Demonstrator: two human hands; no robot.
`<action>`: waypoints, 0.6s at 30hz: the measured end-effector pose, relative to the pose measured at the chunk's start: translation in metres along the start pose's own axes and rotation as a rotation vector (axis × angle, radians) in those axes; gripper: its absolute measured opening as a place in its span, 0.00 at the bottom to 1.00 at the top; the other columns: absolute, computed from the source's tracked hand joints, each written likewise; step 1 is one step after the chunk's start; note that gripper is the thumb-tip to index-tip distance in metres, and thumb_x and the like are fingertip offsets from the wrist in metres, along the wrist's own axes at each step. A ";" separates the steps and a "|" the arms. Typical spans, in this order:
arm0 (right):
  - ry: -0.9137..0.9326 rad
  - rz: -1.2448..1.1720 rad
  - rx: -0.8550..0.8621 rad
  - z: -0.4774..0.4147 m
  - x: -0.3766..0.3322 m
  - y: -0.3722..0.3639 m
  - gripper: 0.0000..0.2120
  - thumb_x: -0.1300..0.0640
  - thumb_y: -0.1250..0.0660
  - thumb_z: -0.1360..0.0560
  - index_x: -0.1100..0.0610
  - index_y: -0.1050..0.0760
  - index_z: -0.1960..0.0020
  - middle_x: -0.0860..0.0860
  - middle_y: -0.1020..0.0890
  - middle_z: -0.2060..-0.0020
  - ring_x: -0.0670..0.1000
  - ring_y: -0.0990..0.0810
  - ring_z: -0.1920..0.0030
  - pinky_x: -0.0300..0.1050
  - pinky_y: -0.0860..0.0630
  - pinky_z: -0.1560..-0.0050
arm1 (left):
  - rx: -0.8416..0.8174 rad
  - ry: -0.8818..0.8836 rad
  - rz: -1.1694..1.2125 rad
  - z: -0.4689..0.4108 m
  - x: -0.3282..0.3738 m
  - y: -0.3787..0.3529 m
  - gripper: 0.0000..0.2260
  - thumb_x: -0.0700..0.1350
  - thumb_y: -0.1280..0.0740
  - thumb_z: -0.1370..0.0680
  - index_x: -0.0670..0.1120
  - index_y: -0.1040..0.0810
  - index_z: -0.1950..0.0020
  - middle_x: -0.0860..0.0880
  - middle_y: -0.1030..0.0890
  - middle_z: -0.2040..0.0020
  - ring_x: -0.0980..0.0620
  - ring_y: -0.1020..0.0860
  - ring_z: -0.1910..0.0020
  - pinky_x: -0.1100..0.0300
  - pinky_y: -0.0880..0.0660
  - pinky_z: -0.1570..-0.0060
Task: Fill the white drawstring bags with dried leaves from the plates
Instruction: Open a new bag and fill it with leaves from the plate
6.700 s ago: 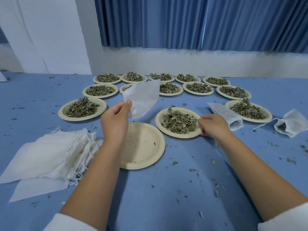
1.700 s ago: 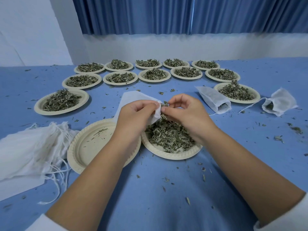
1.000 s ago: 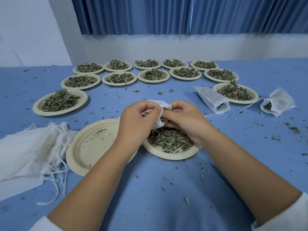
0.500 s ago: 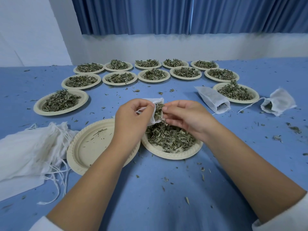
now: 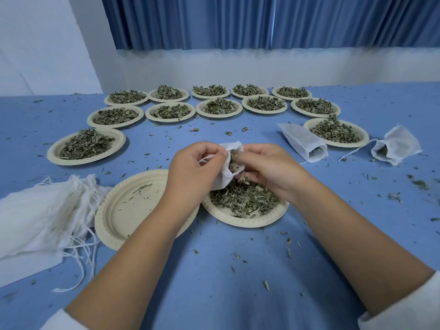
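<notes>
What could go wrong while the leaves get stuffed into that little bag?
Some leaves could slip past the small mouth of the bag that the left hand holds. The right hand pinches them above the plate, so most would land there, but some might scatter on the table, like the crumbs lying there.

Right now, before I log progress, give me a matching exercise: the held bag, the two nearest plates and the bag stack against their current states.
1. held bag
2. near-left plate
3. bag stack
4. near-right plate

A. nearly bare, only crumbs
B. lying flat, unfilled
C. gripped by the left hand, right hand pinches leaves at its mouth
D. partly covered with leaves

Pairs: 1-C, 2-A, 3-B, 4-D
</notes>
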State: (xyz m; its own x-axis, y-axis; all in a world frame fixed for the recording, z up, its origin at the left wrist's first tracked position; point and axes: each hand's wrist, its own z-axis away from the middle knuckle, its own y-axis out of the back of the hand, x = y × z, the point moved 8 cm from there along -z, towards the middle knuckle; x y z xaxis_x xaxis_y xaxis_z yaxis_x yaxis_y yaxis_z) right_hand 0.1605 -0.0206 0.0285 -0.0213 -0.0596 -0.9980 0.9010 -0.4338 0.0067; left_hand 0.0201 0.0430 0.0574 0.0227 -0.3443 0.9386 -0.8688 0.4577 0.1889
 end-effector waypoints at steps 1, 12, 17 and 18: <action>-0.026 -0.083 -0.028 -0.001 -0.001 0.000 0.07 0.64 0.33 0.24 0.58 0.17 0.51 0.52 0.14 0.61 0.47 0.16 0.62 0.36 0.22 0.63 | 0.022 0.006 0.010 -0.001 -0.001 0.002 0.06 0.43 0.29 0.24 0.51 0.17 0.60 0.59 0.16 0.62 0.67 0.22 0.64 0.75 0.28 0.62; 0.164 0.241 0.000 0.001 -0.004 -0.003 0.03 0.60 0.28 0.27 0.52 0.19 0.55 0.45 0.17 0.66 0.40 0.23 0.69 0.32 0.28 0.69 | -0.022 -0.035 -0.034 0.000 0.001 -0.001 0.04 0.43 0.30 0.23 0.49 0.17 0.58 0.59 0.17 0.63 0.64 0.22 0.65 0.71 0.26 0.64; 0.265 0.721 -0.055 0.001 -0.018 0.004 0.06 0.56 0.32 0.23 0.49 0.17 0.50 0.32 0.19 0.67 0.32 0.24 0.67 0.25 0.32 0.63 | 0.117 -0.062 -0.154 -0.005 -0.006 0.015 0.05 0.45 0.31 0.23 0.53 0.19 0.57 0.60 0.19 0.61 0.66 0.27 0.70 0.65 0.30 0.66; 0.280 0.830 -0.085 0.002 -0.018 0.001 0.06 0.55 0.31 0.23 0.48 0.17 0.49 0.33 0.20 0.65 0.33 0.24 0.65 0.26 0.32 0.62 | 0.131 -0.056 -0.155 -0.006 -0.007 0.017 0.05 0.45 0.32 0.23 0.53 0.19 0.57 0.61 0.19 0.61 0.66 0.28 0.71 0.64 0.32 0.66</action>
State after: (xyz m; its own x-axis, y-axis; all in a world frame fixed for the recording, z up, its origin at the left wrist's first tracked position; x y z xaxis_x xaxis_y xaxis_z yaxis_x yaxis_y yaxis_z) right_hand 0.1608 -0.0222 0.0470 0.7517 -0.0983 -0.6521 0.6080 -0.2796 0.7431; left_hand 0.0082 0.0581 0.0553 0.1367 -0.4486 0.8832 -0.9141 0.2864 0.2870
